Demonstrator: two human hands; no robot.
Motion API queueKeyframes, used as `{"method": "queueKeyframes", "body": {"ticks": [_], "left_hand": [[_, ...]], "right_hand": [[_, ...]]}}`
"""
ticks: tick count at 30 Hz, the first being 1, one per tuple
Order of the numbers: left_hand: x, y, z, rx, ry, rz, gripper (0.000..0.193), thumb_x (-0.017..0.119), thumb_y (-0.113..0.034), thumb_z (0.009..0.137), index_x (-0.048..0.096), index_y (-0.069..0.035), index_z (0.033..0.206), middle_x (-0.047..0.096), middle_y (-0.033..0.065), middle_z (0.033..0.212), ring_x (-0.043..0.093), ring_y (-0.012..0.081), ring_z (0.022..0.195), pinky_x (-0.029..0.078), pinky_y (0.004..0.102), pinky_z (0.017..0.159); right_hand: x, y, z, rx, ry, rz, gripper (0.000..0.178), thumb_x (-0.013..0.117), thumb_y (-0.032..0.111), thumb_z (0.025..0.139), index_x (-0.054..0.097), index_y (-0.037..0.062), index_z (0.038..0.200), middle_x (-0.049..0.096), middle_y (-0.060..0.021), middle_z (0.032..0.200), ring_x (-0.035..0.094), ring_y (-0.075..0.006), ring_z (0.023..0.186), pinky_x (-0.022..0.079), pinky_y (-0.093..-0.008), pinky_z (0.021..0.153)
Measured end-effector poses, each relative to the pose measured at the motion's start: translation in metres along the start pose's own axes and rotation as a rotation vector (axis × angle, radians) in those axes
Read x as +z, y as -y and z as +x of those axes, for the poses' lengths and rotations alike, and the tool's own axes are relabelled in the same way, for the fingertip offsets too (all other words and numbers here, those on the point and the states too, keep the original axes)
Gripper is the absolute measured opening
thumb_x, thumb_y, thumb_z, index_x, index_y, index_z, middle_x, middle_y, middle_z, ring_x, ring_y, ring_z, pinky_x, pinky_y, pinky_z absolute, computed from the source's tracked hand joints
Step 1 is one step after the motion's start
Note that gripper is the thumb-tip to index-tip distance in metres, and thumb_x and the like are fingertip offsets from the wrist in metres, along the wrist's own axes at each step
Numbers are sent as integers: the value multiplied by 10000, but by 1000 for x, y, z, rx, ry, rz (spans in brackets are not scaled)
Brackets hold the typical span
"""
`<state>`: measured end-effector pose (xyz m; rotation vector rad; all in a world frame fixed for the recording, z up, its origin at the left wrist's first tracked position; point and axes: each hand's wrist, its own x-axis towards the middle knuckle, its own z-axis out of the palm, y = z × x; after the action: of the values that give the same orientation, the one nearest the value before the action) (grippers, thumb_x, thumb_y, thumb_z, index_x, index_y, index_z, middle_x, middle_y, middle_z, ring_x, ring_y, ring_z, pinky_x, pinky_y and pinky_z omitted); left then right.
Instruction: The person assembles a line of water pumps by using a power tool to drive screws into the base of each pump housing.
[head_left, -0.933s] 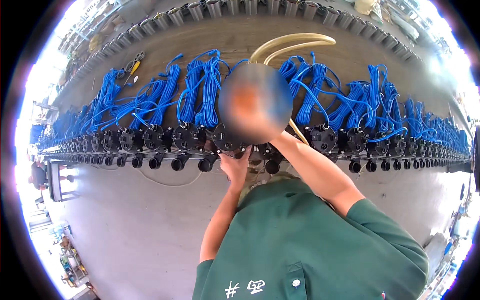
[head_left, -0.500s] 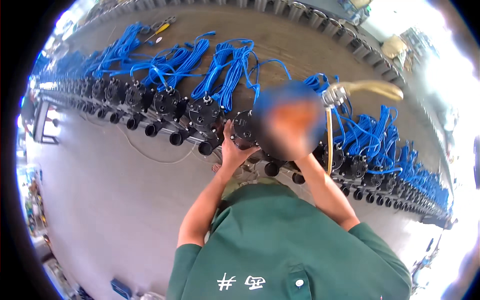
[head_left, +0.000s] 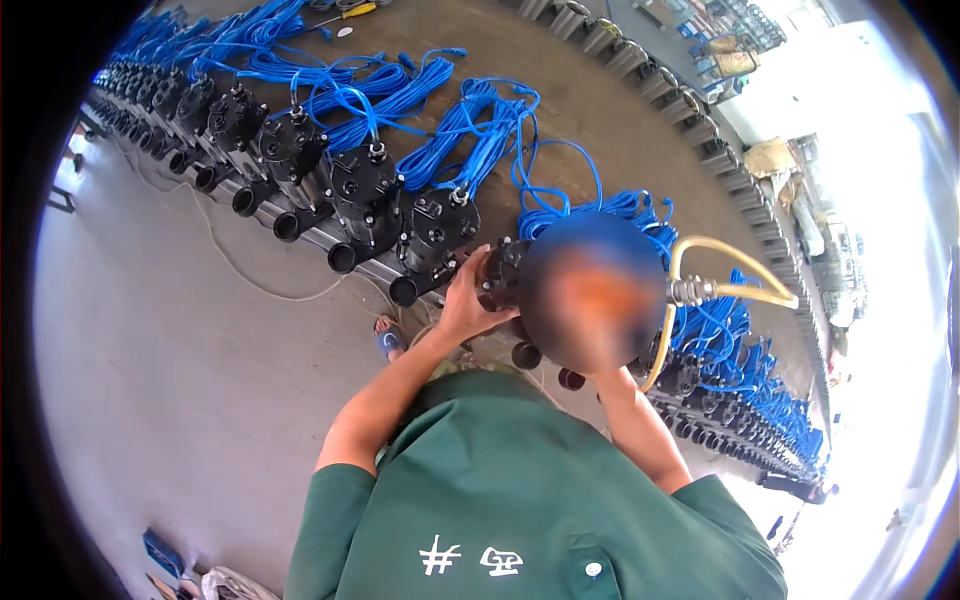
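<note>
Your L hand [head_left: 470,305] is curled partway round a black unit [head_left: 497,278], thumb low on the front, fingers up its L side, so it's got a part-closed grip. That unit's in the row along the nr edge of the table [head_left: 590,115], right in front of you, w/ another black-topped unit [head_left: 440,230] just to its L. Your R hand [head_left: 598,345] is just R of the held unit, but a round blur covers it, so can't tell how far its fingers are spread or what, if anything, they hold. R of the blur there's a yellow hose [head_left: 735,248] w/ a metal coupling [head_left: 692,291]. Blue cable bundles [head_left: 470,130] lie on the table behind the units; metal cylinders [head_left: 655,85] line its far side, & a yellow-handled tool [head_left: 358,11] lies nr the top, L of ctr.
</note>
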<state>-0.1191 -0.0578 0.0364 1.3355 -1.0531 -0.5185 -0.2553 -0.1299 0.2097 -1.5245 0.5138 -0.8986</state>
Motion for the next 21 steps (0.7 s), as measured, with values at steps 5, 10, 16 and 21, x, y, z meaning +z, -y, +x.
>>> {"method": "queueKeyframes", "body": {"ticks": [5, 10, 16, 21], "left_hand": [[-9, 0, 7, 60, 12, -62, 1172, 980, -259, 579, 300, 5, 1496, 589, 206, 1341, 617, 343, 1201, 535, 399, 960], [-15, 4, 5, -25, 93, -43, 1114, 966, -250, 582, 338, 14, 1464, 538, 240, 1374, 591, 373, 1221, 480, 424, 1043], [-12, 17, 1, -102, 189, -63, 1126, 946, -245, 576, 315, -7, 1478, 597, 221, 1313, 644, 380, 1120, 527, 406, 958], [-5, 24, -4, -66, 143, -2, 1118, 940, -242, 572, 323, -14, 1476, 637, 199, 1254, 671, 374, 1065, 546, 419, 913]], "right_hand": [[32, 43, 25, -32, -137, 175, 341, 601, 17, 815, 541, 0, 1150, 625, -125, 904, 567, -139, 644, 515, -295, 618], [58, 29, 77, -149, -239, -173, 214, 587, -24, 849, 549, 3, 1057, 615, -87, 862, 600, -146, 670, 524, -295, 635], [70, -17, 98, -130, -251, -98, 217, 562, -68, 820, 559, -5, 1028, 625, -85, 872, 615, -142, 679, 525, -269, 631], [69, -18, 95, -117, -221, -156, 189, 557, -64, 811, 567, -6, 991, 620, -78, 846, 611, -138, 681, 516, -262, 631]]}}
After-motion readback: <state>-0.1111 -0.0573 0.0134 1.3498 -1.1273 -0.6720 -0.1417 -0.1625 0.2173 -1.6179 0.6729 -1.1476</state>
